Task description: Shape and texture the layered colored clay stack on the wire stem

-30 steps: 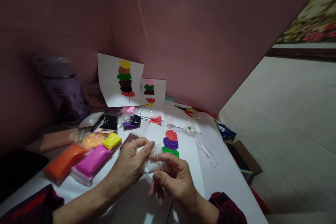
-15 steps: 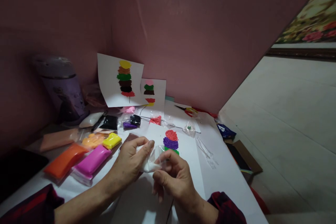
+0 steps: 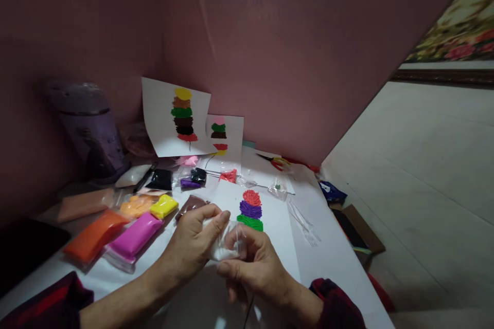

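Observation:
My left hand [image 3: 196, 236] grips a small clear plastic bag of white modelling clay [image 3: 222, 252], its thumb on top. My right hand [image 3: 258, 262] is at the bag's mouth, its index finger curled inside the clear plastic and its thumb just below. What the right fingertips press on is partly hidden by the plastic. Beyond the hands lies a white sheet of paper [image 3: 276, 236] with a red clay patch [image 3: 252, 198], a purple one [image 3: 250, 209] and a green one [image 3: 250, 222] stacked in a column.
Bagged clay lies at the left: orange [image 3: 94, 236], pink [image 3: 135, 239], yellow [image 3: 164, 206] and brown [image 3: 191, 205]. Two sheets with layered clay pictures [image 3: 160, 118] lean on the pink wall. Plastic forks [image 3: 304, 223] and scissors [image 3: 278, 163] lie right; a purple bottle [image 3: 90, 128] stands left.
My right index finger has gone deeper into the bag, and both hands have shifted slightly. More of the green clay patch and of the brown clay bag now shows.

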{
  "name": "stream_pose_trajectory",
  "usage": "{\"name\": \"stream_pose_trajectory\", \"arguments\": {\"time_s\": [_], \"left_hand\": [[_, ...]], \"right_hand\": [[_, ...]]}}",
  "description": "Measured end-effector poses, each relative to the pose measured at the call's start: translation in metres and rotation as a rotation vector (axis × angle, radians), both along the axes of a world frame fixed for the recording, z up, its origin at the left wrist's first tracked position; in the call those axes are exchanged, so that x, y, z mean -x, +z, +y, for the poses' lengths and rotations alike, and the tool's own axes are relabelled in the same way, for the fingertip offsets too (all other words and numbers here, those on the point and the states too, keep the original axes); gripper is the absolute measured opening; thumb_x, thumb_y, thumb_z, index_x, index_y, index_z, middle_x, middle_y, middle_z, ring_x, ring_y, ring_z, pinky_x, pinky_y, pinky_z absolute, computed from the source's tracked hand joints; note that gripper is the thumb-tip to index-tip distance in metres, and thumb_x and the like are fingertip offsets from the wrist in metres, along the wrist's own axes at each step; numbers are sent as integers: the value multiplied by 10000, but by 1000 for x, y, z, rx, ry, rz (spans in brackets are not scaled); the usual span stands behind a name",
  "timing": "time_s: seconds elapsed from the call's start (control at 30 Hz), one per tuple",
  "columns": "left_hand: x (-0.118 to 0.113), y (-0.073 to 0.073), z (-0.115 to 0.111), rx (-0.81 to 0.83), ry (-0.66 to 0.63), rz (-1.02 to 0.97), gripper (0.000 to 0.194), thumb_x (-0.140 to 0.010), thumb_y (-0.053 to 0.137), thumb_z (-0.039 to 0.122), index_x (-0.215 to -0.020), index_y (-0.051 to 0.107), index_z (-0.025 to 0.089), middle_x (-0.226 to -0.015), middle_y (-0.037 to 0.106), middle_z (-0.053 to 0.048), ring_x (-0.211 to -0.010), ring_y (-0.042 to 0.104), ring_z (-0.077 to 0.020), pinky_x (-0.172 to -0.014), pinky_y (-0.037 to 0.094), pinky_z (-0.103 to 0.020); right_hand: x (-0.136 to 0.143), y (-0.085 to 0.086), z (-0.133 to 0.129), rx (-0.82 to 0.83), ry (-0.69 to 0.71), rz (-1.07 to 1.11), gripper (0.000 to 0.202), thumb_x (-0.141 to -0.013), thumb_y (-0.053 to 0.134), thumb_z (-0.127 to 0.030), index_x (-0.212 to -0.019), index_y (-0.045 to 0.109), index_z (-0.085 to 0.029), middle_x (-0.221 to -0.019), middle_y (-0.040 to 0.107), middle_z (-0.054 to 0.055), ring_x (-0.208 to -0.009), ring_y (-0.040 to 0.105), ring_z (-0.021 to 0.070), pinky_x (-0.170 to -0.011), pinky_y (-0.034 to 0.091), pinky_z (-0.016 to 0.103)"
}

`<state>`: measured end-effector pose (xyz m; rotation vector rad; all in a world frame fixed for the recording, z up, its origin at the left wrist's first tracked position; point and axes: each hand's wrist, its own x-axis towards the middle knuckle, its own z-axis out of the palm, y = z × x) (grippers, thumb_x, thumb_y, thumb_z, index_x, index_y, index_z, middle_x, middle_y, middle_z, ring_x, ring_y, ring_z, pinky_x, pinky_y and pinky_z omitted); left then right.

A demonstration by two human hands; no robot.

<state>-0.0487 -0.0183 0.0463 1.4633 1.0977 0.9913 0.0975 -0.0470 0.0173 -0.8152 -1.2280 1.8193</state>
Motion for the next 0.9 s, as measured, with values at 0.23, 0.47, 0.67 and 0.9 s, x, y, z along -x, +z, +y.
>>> {"name": "stream_pose_trajectory", "arguments": {"time_s": [0.23, 0.47, 0.67, 0.9], "left_hand": [[6, 0, 5, -5, 37, 8, 368, -828, 518, 501, -640, 540, 185, -497, 420, 49, -418, 338, -91, -371, 234, -199], [10, 2, 3, -306, 88, 132, 340, -890, 460, 410, -669, 565, 175, -618, 504, 7, -550, 459, -120, -503, 358, -221], [9, -3, 0, -459, 41, 176, 307, -917, 437, 338, -675, 539, 177, -606, 508, 11, -548, 482, -117, -519, 367, -224], [9, -1, 3, -474, 29, 165, 307, -926, 429, 321, -692, 555, 167, -601, 510, 19, -516, 475, -98, -487, 373, -206]], "right_hand": [[2, -2, -4, -120, -251, -43, 358, -710, 759, -384, -859, 495, -194, -471, 593, -67, -309, 472, 55, -299, 378, 120], [2, -1, -6, -390, -394, -345, 223, -778, 660, -257, -967, 607, -150, -499, 630, -5, -329, 462, 67, -337, 370, 160], [4, 1, -6, -179, -257, -254, 250, -757, 676, -273, -912, 504, -180, -484, 617, -38, -275, 414, 47, -297, 342, 133], [5, -3, -8, -258, -333, -221, 277, -757, 681, -302, -926, 499, -179, -510, 625, -29, -298, 431, 44, -308, 352, 126]]}}
